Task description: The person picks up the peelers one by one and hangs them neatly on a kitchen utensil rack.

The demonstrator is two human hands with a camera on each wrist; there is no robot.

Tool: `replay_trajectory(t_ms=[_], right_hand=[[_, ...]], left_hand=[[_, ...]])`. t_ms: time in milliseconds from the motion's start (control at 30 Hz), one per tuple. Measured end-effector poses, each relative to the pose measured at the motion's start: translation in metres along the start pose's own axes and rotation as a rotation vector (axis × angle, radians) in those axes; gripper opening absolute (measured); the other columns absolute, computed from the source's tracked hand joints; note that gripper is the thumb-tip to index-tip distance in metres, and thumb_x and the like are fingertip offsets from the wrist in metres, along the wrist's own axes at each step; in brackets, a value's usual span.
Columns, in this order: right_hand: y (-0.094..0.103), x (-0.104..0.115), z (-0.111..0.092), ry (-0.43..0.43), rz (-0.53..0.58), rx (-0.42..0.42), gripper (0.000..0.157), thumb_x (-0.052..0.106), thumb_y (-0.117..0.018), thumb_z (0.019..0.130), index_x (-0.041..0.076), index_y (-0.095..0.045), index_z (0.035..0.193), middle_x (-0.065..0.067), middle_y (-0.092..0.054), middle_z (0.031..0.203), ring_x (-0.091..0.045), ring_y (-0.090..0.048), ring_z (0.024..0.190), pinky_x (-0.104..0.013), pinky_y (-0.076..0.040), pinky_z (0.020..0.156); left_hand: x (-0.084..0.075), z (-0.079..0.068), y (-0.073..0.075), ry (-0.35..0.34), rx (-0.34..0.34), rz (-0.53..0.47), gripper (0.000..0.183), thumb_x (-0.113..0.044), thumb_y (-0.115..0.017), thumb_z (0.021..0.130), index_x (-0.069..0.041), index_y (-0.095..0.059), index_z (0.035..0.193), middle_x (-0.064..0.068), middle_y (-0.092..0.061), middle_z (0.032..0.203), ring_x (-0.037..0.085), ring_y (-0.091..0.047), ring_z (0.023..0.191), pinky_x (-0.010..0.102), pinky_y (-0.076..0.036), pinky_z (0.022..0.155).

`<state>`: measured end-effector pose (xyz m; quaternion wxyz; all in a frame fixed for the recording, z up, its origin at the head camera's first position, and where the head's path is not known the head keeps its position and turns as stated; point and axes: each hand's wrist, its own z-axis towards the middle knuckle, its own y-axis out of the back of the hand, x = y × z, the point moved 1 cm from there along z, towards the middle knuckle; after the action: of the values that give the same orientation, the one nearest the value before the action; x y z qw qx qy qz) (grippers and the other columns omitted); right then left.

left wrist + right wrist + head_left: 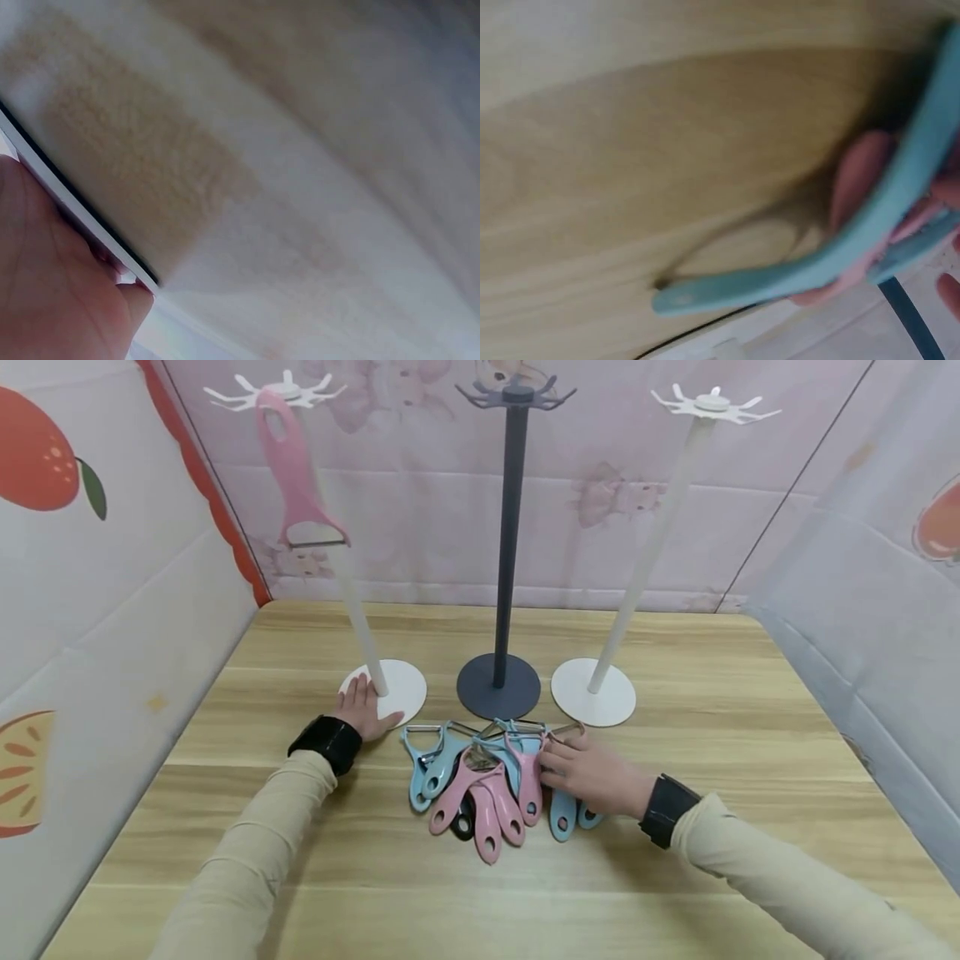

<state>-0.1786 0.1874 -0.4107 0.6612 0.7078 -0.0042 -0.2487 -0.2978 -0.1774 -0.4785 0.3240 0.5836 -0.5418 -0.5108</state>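
Note:
My left hand lies flat with its fingers spread on the round white base of the left hook stand. In the left wrist view, the palm lies along the base's thin edge. A pink peeler hangs from that stand's top hooks, blade end down. My right hand reaches into the right side of a heap of peelers, its fingertips beside a pink peeler and over blue ones. Up close in the right wrist view, a blue peeler crosses in front of the fingers; I cannot tell whether they grip one.
A dark grey hook stand rises behind the heap, and a white one stands to its right. Several peelers lie heaped in front, including a light blue one and a black one. Patterned cloth walls border the wooden table.

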Motion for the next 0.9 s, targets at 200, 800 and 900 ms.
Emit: replay_trajectory(t_ms=[200,800,900], right_hand=[[-0.004,0.002,-0.001,0.039,-0.097,-0.07,0.028,0.005,-0.072,0.071,0.016,-0.067,0.097,-0.003,-0.058,0.109,-0.018,-0.05,0.107,-0.029,-0.038,0.079],[0.022,-0.014,0.008,0.025,0.125,-0.348,0.031,0.003,-0.075,0.066,0.005,-0.065,0.095,-0.007,-0.065,0.096,-0.024,-0.058,0.096,-0.035,-0.047,0.082],[0.027,-0.022,0.018,-0.042,0.26,-0.44,0.034,0.01,-0.079,0.066,0.004,-0.063,0.096,-0.007,-0.065,0.092,-0.022,-0.059,0.088,-0.034,-0.048,0.077]], left_hand=[[0.0,0.0,0.0,-0.003,-0.007,0.001,0.088,-0.05,-0.041,0.089,0.012,-0.005,0.14,0.031,0.002,0.146,0.041,0.002,0.134,0.053,-0.004,0.107],[0.001,-0.004,0.002,-0.001,-0.01,-0.004,0.088,-0.049,-0.043,0.089,0.013,-0.007,0.14,0.032,0.0,0.145,0.042,0.001,0.134,0.053,-0.005,0.107],[-0.001,-0.006,0.003,0.002,-0.002,-0.005,0.088,-0.05,-0.042,0.089,0.013,-0.006,0.14,0.031,0.0,0.145,0.042,0.001,0.134,0.052,-0.005,0.107]])
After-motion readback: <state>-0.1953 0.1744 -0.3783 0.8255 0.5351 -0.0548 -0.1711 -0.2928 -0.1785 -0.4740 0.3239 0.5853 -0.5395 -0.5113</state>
